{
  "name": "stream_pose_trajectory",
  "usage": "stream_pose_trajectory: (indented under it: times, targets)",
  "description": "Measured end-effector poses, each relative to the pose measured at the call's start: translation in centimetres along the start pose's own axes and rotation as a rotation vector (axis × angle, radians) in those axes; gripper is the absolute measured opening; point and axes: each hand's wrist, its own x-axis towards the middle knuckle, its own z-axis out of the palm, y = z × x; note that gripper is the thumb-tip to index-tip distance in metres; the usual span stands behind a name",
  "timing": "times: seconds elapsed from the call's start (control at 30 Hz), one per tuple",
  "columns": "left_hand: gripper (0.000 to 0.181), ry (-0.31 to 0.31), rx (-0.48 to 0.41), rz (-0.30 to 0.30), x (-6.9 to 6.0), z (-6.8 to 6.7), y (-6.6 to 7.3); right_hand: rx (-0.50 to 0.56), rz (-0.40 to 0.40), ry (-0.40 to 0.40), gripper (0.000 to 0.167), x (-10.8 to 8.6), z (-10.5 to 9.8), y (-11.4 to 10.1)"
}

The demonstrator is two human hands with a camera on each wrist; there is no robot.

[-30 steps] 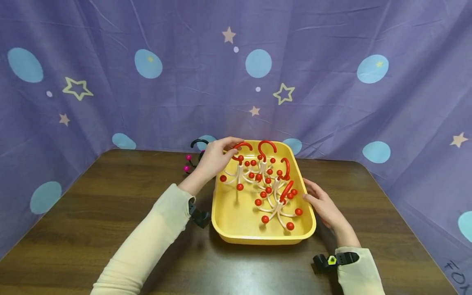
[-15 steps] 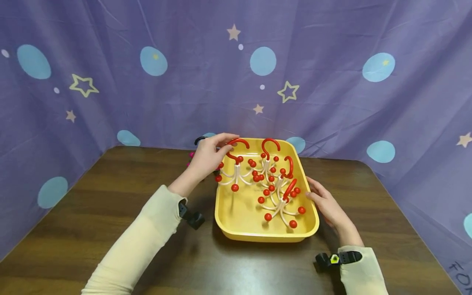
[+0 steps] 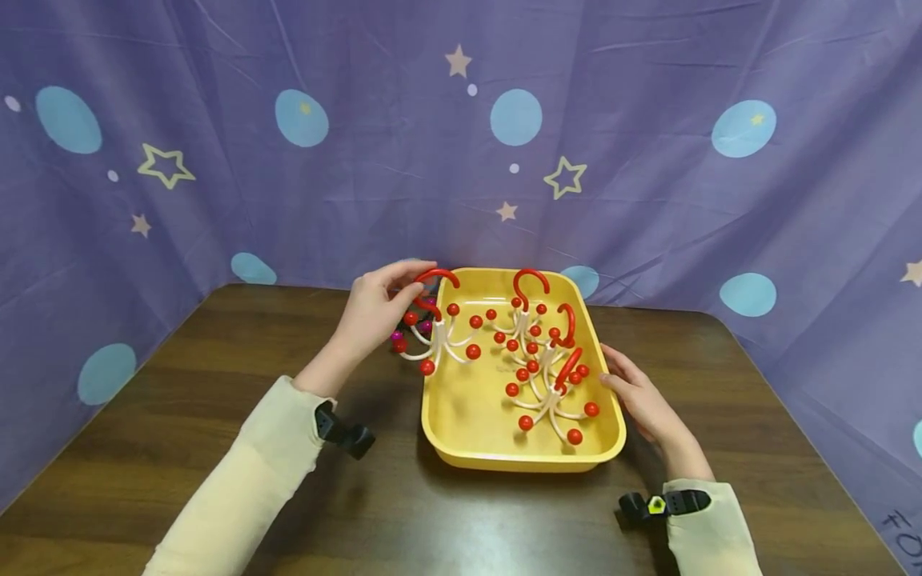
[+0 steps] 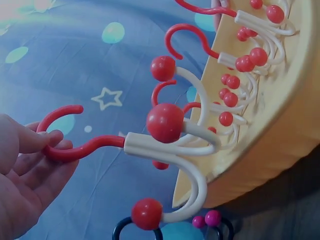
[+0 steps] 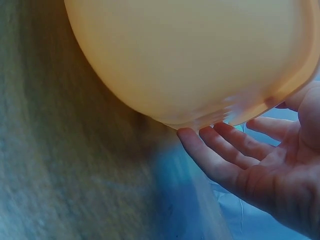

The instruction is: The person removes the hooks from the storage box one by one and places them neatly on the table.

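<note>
Tray point(image 3: 461, 416) yellow; hangers point(image 3: 440, 332) wht arms w/ red hooks + balls; other hanger point(image 4: 213, 218) blk w/ magenta balls. Desk point(image 3: 216, 416) dk brn woodgrain. Curtain point(image 3: 403, 200) purple w/ lt-blue ovals, tan stars. Sleeves point(image 3: 216, 504) cream.

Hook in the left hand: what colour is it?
Red hook; best seen in left wrist view.

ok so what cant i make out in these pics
Black parts with pink balls: head view, partly behind the held hook and left hand; left wrist view, cut off by the bottom edge.
Inside of the tray: right wrist view, hidden by its wall.
Lettering: head view, cut off by the right edge.
</note>
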Motion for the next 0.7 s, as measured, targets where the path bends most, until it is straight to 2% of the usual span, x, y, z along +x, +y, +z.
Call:
stream_pose_trajectory:
  times: [0.27,0.7]
  targets:
    - [0.028,0.054,-0.013,-0.002,-0.9,-1.7,-0.9,-0.012,-0.001,0.005,0.055,-0.2,0.0,-0.2]
    - [0.028,0.099,0.009,-0.05,-1.4,-3.8,-2.3,-0.003,0.0,-0.003,0.055,-0.2,0.0,-0.2]
